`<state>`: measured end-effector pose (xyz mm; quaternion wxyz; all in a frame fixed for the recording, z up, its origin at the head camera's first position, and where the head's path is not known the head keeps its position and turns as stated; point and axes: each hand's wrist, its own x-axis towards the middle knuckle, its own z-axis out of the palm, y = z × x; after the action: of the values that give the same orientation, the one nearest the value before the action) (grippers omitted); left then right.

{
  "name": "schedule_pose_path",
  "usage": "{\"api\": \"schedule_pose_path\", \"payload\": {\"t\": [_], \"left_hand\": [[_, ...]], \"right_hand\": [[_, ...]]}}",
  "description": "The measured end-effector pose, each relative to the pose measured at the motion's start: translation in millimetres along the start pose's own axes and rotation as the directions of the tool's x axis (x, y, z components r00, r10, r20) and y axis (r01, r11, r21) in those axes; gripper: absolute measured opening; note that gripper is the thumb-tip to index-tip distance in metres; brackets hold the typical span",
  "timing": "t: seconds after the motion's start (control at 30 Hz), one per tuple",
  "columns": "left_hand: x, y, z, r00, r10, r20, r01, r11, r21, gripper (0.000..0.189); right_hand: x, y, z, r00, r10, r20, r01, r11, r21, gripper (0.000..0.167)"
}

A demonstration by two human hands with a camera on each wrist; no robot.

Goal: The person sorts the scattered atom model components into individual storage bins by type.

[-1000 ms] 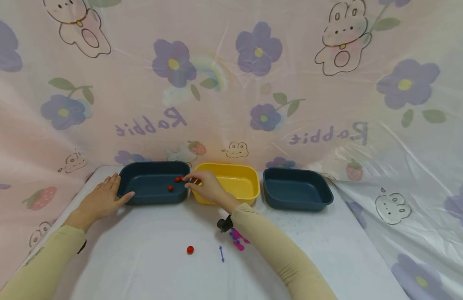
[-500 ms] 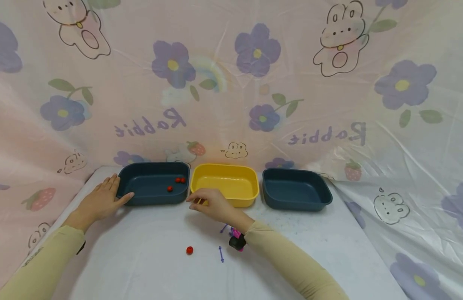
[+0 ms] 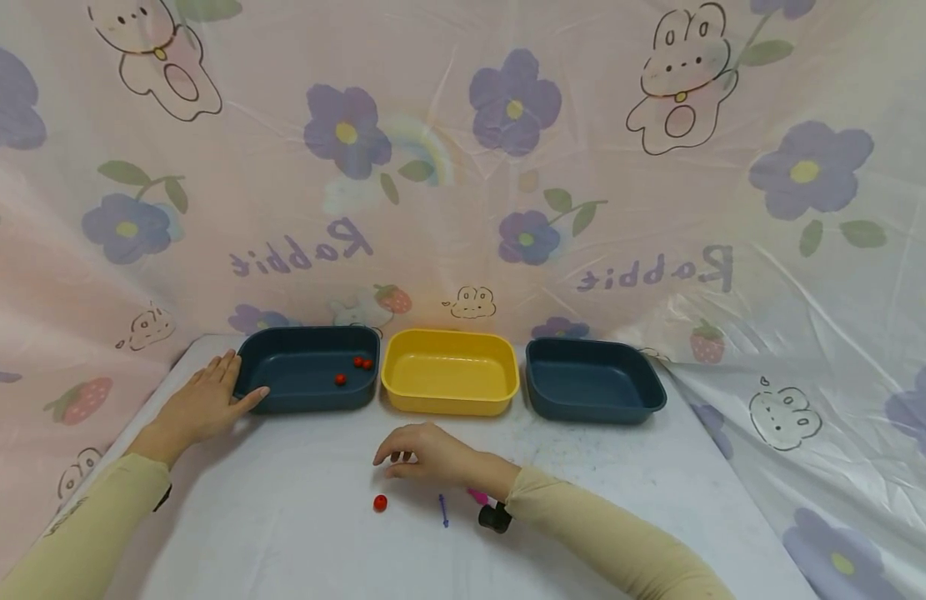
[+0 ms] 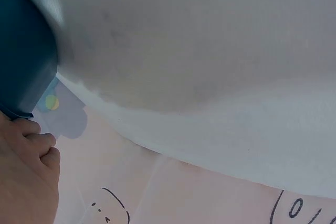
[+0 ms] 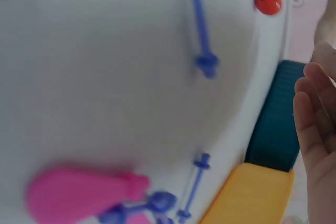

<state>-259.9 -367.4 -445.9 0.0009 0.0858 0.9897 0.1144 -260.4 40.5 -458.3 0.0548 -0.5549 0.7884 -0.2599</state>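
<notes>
My left hand (image 3: 200, 407) rests against the left end of a dark blue tray (image 3: 305, 402), its fingers extended along the outside and its thumb at the front rim. Three small red balls (image 3: 340, 379) lie in that tray's right half. My right hand (image 3: 428, 454) hovers over the white table with loosely bent fingers and nothing between them. Just below its fingertips is a single red ball (image 3: 380, 503). A thin purple rod with knobbed ends (image 3: 443, 511) lies to the right of this ball. Under my right wrist, partly hidden, is a pink bottle-shaped piece (image 5: 79, 193).
A yellow tray (image 3: 451, 406) stands at the back middle, with a second dark blue tray (image 3: 598, 410) to its right. More purple knobbed rods (image 5: 193, 187) lie near the pink piece. A patterned curtain (image 3: 447, 208) hangs behind the table.
My right hand has drawn back from between the left and yellow trays toward the red ball on the table. My left hand and the trays stay in place.
</notes>
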Motion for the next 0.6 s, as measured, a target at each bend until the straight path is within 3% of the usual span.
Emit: {"api": "schedule_pose_path", "payload": {"t": [0.3, 0.6], "left_hand": [[-0.5, 2.5, -2.4, 1.000, 0.005, 0.002, -0.005, 1.000, -0.001, 0.101], [0.7, -1.7, 1.9, 1.000, 0.003, 0.002, -0.003, 1.000, -0.003, 0.101]], "right_hand": [[-9.6, -8.7, 12.7, 0.993, -0.033, 0.113, 0.037, 0.999, -0.028, 0.018], [-13.3, -11.6, 19.7, 0.983, -0.101, 0.152, 0.109, 0.993, -0.049, 0.018]]}}
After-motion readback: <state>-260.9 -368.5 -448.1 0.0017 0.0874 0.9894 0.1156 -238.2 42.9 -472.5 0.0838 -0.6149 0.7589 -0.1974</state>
